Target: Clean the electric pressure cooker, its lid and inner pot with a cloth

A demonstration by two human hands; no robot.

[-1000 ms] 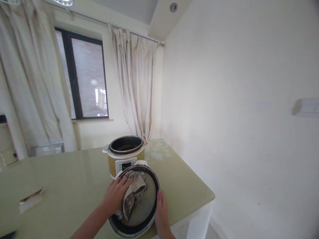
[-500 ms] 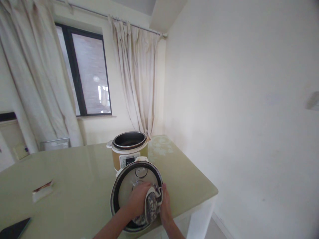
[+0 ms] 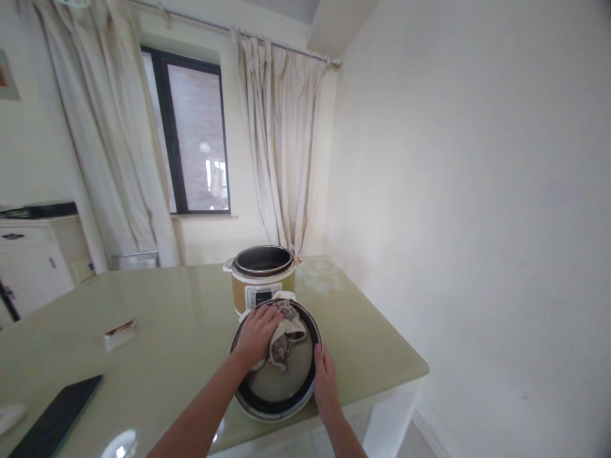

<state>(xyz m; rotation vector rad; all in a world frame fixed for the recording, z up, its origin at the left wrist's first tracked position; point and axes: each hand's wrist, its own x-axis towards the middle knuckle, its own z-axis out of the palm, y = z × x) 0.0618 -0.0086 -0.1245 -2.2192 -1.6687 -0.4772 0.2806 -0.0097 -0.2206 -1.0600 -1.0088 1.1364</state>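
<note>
Head view: a person's right hand (image 3: pixel 327 383), fingers clamped on the rim, steadies a round pressure-cooker lid (image 3: pixel 281 386), tilted underside out. The left hand (image 3: pixel 258 331) rests its fingers together on a bunched patterned cloth (image 3: pixel 289 332) against the lid's inside — whether they pinch it, one cannot tell. Cloth trails right and downward from those nearer left fingers. Beyond — the lidless pressure cooker (image 3: pixel 240 294), on the desk (image 3: pixel 377 346).

Left hand (image 3: pixel 260 331) lies palm-down, right hand (image 3: pixel 326 381) curls thumb-up, both forearms (image 3: pixel 203 402) extended.
</note>
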